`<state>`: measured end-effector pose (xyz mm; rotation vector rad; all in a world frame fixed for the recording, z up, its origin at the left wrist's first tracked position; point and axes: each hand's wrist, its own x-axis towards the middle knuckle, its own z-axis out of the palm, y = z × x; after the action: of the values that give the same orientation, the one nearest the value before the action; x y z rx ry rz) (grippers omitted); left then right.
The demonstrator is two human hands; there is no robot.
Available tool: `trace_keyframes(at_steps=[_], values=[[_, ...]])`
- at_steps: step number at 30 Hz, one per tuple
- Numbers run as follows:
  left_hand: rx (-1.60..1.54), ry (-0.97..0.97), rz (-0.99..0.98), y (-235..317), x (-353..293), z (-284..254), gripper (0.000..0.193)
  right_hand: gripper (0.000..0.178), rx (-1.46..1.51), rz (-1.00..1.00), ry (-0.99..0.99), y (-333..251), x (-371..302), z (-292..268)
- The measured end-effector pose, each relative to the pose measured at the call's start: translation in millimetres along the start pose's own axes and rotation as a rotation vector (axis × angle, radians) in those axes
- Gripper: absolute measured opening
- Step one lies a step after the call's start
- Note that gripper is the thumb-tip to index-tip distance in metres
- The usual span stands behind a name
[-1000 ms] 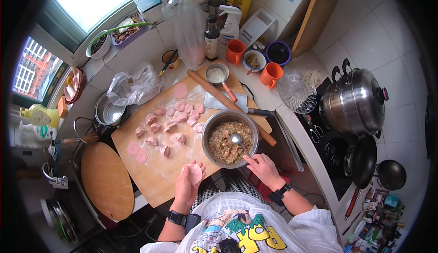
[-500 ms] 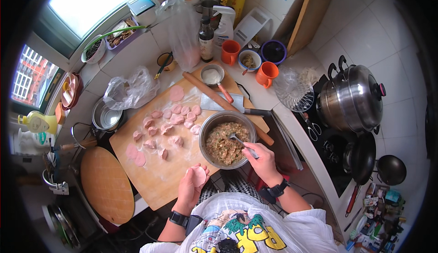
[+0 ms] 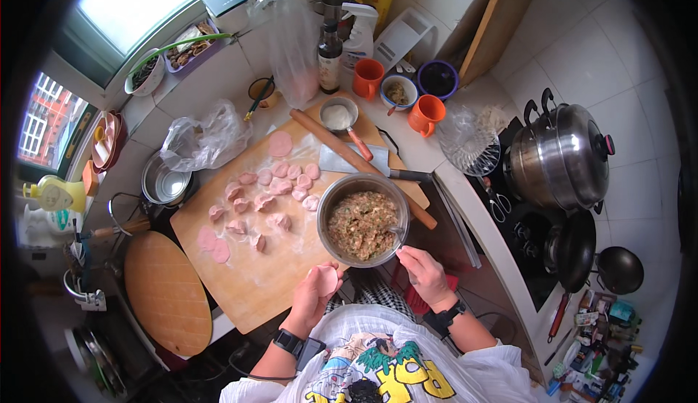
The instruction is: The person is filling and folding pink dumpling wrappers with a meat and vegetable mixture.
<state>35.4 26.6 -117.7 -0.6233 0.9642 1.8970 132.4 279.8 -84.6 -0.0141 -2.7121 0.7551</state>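
Note:
My left hand [image 3: 311,299] is held palm up at the near edge of the wooden board [image 3: 251,297], with a pink dough wrapper [image 3: 329,279] lying in its curled fingers. A steel bowl [image 3: 368,180] of minced filling [image 3: 356,223] stands on the board in front of me. At the bowl's near right rim, my right hand [image 3: 427,278] pinches the handle of a metal spoon [image 3: 396,231], whose head lies against the filling. Several folded pink dumplings [image 3: 278,221] and flat wrappers [image 3: 280,143] are spread over the floured board left of the bowl.
A rolling pin [image 3: 327,138] lies across a cleaver [image 3: 338,159], beside a small flour pan [image 3: 337,117]. Orange mugs [image 3: 426,114], a dark bottle [image 3: 329,61] and plastic bags stand behind. A steamer pot [image 3: 560,157] is on the right, a round board [image 3: 167,294] on the left.
My right hand has drawn back toward me, and the spoon has shifted from the filling's middle to the bowl's right side. My left hand with the wrapper has moved slightly right.

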Motion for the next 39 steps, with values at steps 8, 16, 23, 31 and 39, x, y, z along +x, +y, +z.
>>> trace_keyframes(at_steps=[8,16,23,31,39], values=[[0.008,-0.05,-0.013,-4,11,1,0.039,0.031,0.026,0.149,0.071,-31,-17,21],[-0.001,-0.045,-0.013,-1,8,5,0.039,0.031,0.121,0.236,0.058,-47,-12,24],[-0.005,-0.06,-0.01,0,8,4,0.038,0.024,0.156,0.243,0.009,-57,-8,26],[0.0,-0.051,-0.012,1,10,3,0.041,0.02,0.566,0.615,0.069,-43,2,38],[0.063,-0.022,0.023,6,5,-2,0.04,0.031,1.107,1.132,0.151,-20,1,52]])
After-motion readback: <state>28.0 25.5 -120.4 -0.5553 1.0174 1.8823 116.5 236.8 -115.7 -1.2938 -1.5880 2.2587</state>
